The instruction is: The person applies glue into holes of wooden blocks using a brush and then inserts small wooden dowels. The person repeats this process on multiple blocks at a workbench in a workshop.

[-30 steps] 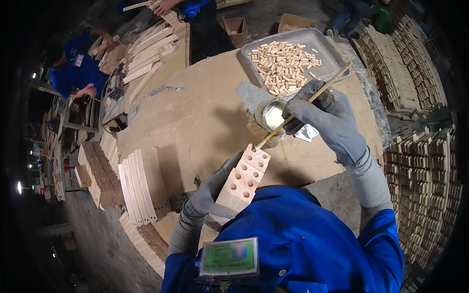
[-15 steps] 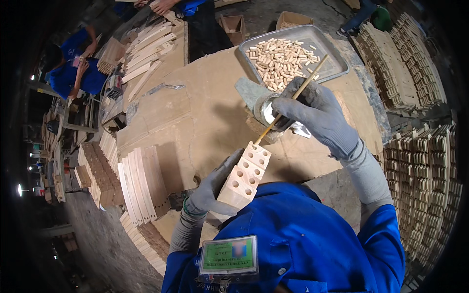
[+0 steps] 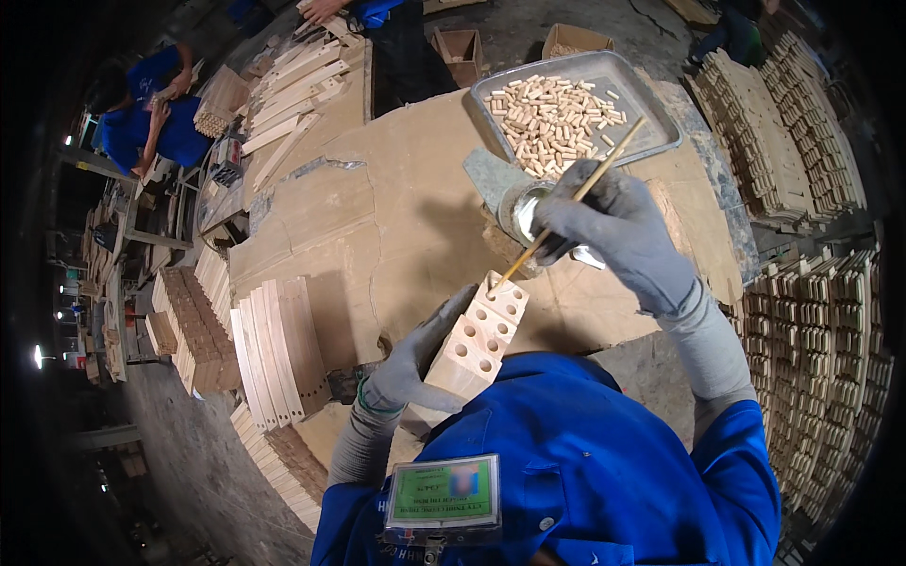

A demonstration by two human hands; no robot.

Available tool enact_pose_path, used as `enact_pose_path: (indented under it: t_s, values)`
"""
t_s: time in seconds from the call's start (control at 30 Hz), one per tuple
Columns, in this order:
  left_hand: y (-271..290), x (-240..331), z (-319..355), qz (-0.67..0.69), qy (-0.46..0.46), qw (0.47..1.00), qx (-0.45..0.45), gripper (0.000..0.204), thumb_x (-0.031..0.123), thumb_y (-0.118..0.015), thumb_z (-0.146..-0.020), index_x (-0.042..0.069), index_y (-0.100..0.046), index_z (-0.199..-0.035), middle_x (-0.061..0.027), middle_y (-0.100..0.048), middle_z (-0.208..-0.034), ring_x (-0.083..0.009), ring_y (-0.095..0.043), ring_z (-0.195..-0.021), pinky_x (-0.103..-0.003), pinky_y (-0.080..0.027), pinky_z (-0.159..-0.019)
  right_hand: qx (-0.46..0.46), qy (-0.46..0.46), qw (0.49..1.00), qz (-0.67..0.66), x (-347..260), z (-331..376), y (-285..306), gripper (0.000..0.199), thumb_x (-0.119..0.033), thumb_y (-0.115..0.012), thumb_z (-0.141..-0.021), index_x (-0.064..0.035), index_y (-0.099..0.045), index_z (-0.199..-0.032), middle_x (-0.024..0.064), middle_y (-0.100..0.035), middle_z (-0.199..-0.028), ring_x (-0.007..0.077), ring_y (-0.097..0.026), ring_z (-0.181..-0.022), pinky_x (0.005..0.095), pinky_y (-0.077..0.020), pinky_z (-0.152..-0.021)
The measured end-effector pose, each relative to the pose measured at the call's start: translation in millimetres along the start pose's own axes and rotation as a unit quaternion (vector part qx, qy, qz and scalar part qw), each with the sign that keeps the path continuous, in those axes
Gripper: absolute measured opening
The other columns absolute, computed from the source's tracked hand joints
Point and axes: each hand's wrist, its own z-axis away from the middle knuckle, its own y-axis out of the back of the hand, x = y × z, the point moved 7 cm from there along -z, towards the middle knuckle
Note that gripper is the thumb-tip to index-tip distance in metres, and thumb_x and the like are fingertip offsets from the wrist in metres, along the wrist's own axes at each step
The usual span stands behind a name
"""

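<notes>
Lowered since a second ago, the thin stick (image 3: 566,208) now tips into the drilled wooden block (image 3: 477,340). Right hand (image 3: 618,236) clenches the stick; left hand (image 3: 411,368) grasps the block at six o'clock of the desk (image 3: 377,236), the dowel tray (image 3: 661,113) at one.
</notes>
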Motion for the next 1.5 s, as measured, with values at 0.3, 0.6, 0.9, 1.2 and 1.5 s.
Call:
enact_pose_path:
  t_s: [0.3,0.6,0.9,1.2,1.5]
  values:
    - [-0.6,0.0,-2.8,0.009,0.004,1.000,0.024,0.122,0.003,-0.084,-0.051,0.000,-0.007,-0.145,-0.0127,-0.030,-0.145,-0.0204,-0.034,-0.131,-0.035,-0.028,-0.107,-0.002,0.003,0.999,0.042,-4.8,-0.5,-4.3,0.023,-0.017,-0.068,-0.082,0.0009,-0.059,-0.093,0.0082,-0.064,-0.079,0.0119,-0.063,-0.068,0.0246,-0.0540,-0.061]
    - [2.4,0.1,-7.8,-0.020,-0.004,1.000,0.021,0.123,0.008,-0.085,-0.051,0.000,-0.007,-0.145,-0.0127,-0.027,-0.146,-0.0207,-0.031,-0.132,-0.034,-0.025,-0.108,0.025,0.024,0.999,0.021,-9.2,-0.8,5.0,0.020,-0.015,-0.068,-0.082,0.0011,-0.059,-0.090,0.0078,-0.064,-0.079,0.0111,-0.062,-0.067,0.0239,-0.0532,-0.061]
    - [4.8,-4.7,-11.0,-0.016,-0.008,1.000,0.023,0.123,0.008,-0.085,-0.051,0.000,-0.006,-0.146,-0.0125,-0.028,-0.145,-0.0204,-0.032,-0.131,-0.034,-0.025,-0.107,0.010,-0.005,0.997,0.077,7.5,-0.6,-5.3,0.015,-0.011,-0.065,-0.082,0.0005,-0.056,-0.088,0.0063,-0.060,-0.078,0.0133,-0.061,-0.067,0.0268,-0.0542,-0.061]
    - [7.0,-7.6,-11.9,-0.003,-0.005,1.000,0.029,0.120,0.003,-0.083,-0.052,0.000,-0.008,-0.146,-0.0121,-0.029,-0.145,-0.0205,-0.033,-0.131,-0.034,-0.026,-0.107,0.013,-0.004,0.995,0.099,4.3,0.5,-0.7,0.027,-0.025,-0.070,-0.080,-0.0018,-0.059,-0.089,0.0058,-0.063,-0.075,0.0093,-0.061,-0.066,0.0226,-0.0494,-0.059]
    - [6.1,-1.8,-15.5,-0.023,0.007,0.999,0.038,0.121,0.010,-0.084,-0.053,0.000,-0.007,-0.146,-0.0128,-0.027,-0.146,-0.0197,-0.030,-0.133,-0.033,-0.023,-0.108,0.051,0.000,0.998,-0.029,1.2,0.8,6.0,0.022,-0.016,-0.066,-0.083,0.0016,-0.057,-0.092,0.0067,-0.063,-0.078,0.0090,-0.061,-0.065,0.0217,-0.0519,-0.060]
